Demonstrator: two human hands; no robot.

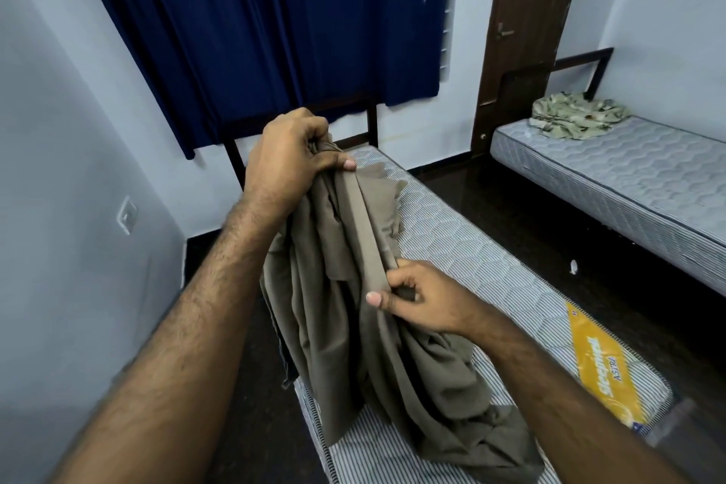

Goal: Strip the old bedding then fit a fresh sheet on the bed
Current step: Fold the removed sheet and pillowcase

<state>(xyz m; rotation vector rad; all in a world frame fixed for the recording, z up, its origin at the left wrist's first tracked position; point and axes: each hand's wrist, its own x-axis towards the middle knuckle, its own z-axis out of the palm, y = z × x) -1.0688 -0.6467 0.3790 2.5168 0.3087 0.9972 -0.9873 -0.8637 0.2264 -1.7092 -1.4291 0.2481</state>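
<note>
Hands (292, 161) (422, 297) grip crumpled khaki sheet (353, 326) over striped mattress (471, 259)

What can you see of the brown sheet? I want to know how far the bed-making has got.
The brown sheet is plain, thin woven cloth, bunched and creased, not spread. The left hand grips its gathered top, held up; the right hand pinches a folded hem band lower down. The cloth hangs between them, and its lower part lies heaped on the near end of the bare striped mattress. No corner is fitted yet.

The olive sheet (393, 346) hides much of the striped mattress (451, 244).
</note>
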